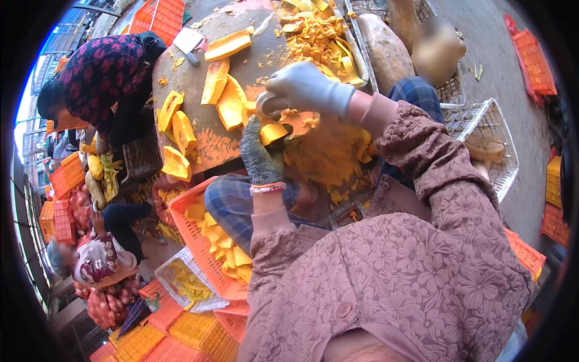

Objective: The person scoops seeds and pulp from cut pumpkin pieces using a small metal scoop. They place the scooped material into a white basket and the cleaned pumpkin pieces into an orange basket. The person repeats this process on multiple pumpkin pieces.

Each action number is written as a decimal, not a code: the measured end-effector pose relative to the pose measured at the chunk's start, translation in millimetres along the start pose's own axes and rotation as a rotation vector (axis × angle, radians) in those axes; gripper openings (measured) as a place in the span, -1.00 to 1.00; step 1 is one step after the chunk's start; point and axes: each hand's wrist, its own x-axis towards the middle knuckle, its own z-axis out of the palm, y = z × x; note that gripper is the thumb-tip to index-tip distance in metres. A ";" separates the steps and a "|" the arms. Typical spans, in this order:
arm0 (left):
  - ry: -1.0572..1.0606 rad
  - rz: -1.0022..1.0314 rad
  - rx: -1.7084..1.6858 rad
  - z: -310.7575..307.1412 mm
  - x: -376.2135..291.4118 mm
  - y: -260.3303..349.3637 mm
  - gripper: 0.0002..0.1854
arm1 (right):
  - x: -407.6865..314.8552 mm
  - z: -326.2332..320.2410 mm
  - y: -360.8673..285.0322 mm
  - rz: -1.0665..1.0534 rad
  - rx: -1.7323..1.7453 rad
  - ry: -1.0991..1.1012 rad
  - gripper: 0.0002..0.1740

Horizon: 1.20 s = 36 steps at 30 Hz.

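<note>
My left hand (262, 151), in a dirty grey knit glove, grips a piece of orange pumpkin (273, 133) at the near edge of the worktable (221, 140). Just above it my right hand (298, 88), in a pale glove, is closed on a rounded metallic-looking tool (268, 105), partly hidden by the fingers, whose kind I cannot tell. Long pumpkin slabs (231, 102) lie left of my hands. Beyond my right hand is a heap of pumpkin pulp and peel (312, 38). A cleaver (187, 40) rests on the table's far left part.
An orange crate (190, 253) of cut pumpkin stands by my left leg, beside a white crate (212, 305) with yellow peelings. Whole pumpkins (384, 50) lie at the right, near a white crate (509, 135). Two people (104, 72) are at the left, among crates and red net sacks (106, 307).
</note>
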 end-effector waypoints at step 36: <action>0.003 -0.099 -0.243 -30.4 -13.5 2.8 -0.68 | 13.0 -50.9 39.7 0.587 0.315 0.448 -0.63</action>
